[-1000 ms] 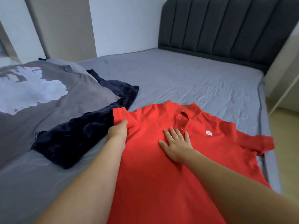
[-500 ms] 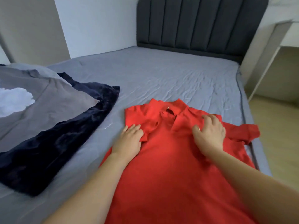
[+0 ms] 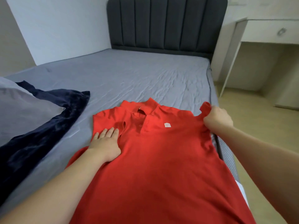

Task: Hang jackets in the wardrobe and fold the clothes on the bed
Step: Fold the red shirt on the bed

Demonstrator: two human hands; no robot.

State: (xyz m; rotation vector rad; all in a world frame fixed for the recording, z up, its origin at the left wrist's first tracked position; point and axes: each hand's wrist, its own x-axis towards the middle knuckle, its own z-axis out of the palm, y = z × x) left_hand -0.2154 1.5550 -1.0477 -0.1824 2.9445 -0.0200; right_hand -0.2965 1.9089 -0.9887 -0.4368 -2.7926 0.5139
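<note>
I press my left hand flat on the folded-in sleeve of the red polo shirt, spread on the bed, anchoring it, while my right hand pinches the other sleeve to fold inward.

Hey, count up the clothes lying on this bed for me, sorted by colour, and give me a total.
Red: 1, the polo shirt, left hand flat on it, right hand gripping its sleeve.
Navy: 1, the velvety garment.
Grey: 1, the garment lying on the navy one.
Total: 3
</note>
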